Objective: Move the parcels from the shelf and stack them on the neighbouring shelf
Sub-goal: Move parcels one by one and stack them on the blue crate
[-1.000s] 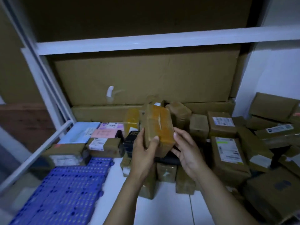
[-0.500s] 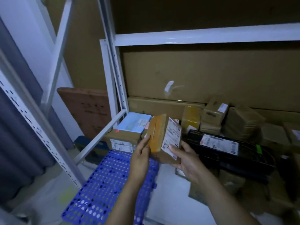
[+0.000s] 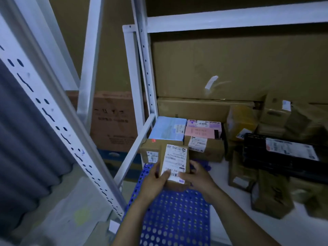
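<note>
So the parcel [image 3: 174, 162] was up in the air on its edge half a second back. Now it's turned label-up and brought down low over the blue mat [image 3: 177, 219] right under the hands, just short of the stack [image 3: 167, 128] beyond the fingertips. Left hand [image 3: 154, 181] grips its left side with the thumb across the label and right hand [image 3: 197, 178] wraps the right side, so both are clamped on it, though I can't tell if it's touching the mat yet. I'd say this one's basically delivered and just needs letting go, with the pile [image 3: 280, 151] off to the right of the hands next.
</note>
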